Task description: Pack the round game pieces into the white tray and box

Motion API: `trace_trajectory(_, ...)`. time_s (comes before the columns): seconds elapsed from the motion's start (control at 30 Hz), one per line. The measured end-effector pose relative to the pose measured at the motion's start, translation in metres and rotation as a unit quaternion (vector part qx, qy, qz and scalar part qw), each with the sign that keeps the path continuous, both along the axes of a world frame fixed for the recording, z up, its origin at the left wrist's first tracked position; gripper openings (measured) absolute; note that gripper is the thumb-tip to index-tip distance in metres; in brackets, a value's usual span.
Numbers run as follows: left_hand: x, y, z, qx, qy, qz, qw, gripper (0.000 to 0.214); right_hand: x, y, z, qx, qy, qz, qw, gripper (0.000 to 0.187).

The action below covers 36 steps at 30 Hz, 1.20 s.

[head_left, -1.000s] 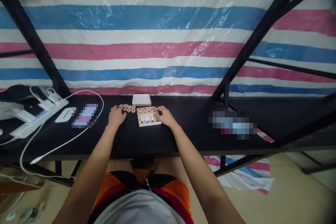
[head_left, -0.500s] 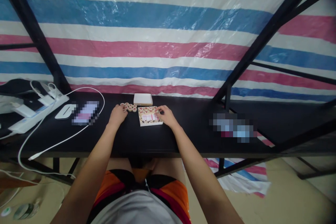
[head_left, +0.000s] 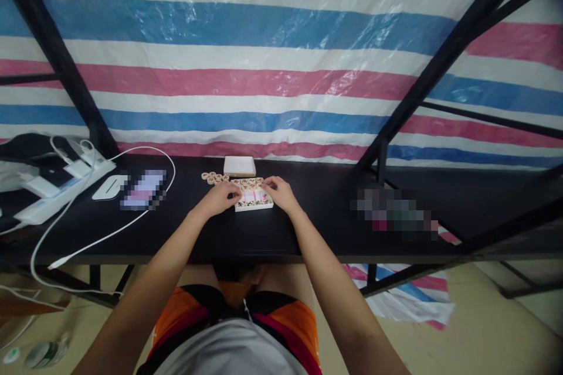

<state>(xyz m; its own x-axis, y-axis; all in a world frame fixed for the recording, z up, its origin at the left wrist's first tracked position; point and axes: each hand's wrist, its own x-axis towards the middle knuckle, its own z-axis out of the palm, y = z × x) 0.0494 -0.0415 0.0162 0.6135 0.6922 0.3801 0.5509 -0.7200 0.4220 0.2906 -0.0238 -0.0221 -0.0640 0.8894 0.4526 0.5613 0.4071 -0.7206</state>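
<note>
A small white open box (head_left: 254, 207) lies on the black desk, with rows of round Chinese chess pieces (head_left: 246, 183) in it and a pink-and-white paper across its middle. My left hand (head_left: 218, 199) reaches over the box's left edge, its fingers bent together at the paper and pieces. What they pinch, if anything, is too small to make out. At the right edge, my right hand (head_left: 281, 193) has its thumb and fingers closed over the upper right pieces; whatever is between them is hidden. Several loose chess pieces (head_left: 213, 178) lie left of the box.
Behind the box lies its white lid (head_left: 240, 166). To the left are a blurred phone (head_left: 144, 189), a white oval device (head_left: 108, 187), a power strip (head_left: 65, 187) and a looping white cable (head_left: 109, 241). Blurred items (head_left: 391, 211) lie at right, near the black metal frame (head_left: 422, 88).
My left hand has moved right, from the loose pieces to the box's left edge. The loose pieces are now uncovered. My right hand has stayed almost in place.
</note>
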Motion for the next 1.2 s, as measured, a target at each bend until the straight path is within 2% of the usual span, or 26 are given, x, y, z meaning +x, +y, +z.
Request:
trace_trajectory(0.23,0.001,-0.009,0.011,0.003,0.038,0.068,0.997,0.023,0.001,0.001,-0.001,-0.007,-0.013,-0.002,1.000,0.015)
trace_trajectory(0.37,-0.010,-0.004,0.011,0.024,0.042,0.208,0.977,0.027,0.001,-0.001,0.000,-0.011,-0.011,-0.004,1.000,0.016)
trace_trajectory(0.43,-0.019,0.001,0.007,0.019,0.078,0.284,0.955,0.030,0.000,-0.001,0.001,-0.015,-0.011,-0.006,1.000,0.016)
trace_trajectory(0.5,-0.027,0.005,0.004,-0.002,0.128,0.326,0.937,0.038,0.000,-0.001,0.001,-0.018,-0.006,-0.005,1.000,0.016)
trace_trajectory(0.63,-0.031,0.006,0.001,-0.019,0.188,0.330,0.925,0.040,0.001,0.000,0.000,-0.018,0.002,-0.003,1.000,0.016)
trace_trajectory(0.9,-0.028,0.002,0.008,-0.030,0.188,0.350,0.917,0.026,0.001,-0.002,0.001,-0.020,-0.004,-0.003,1.000,0.016)
trace_trajectory(1.1,-0.025,0.000,0.007,-0.023,0.197,0.327,0.924,0.048,0.002,-0.001,0.000,-0.025,0.004,-0.002,1.000,0.018)
trace_trajectory(1.2,-0.024,-0.001,0.008,-0.024,0.199,0.341,0.919,0.044,0.002,-0.002,0.001,-0.027,0.004,-0.005,1.000,0.018)
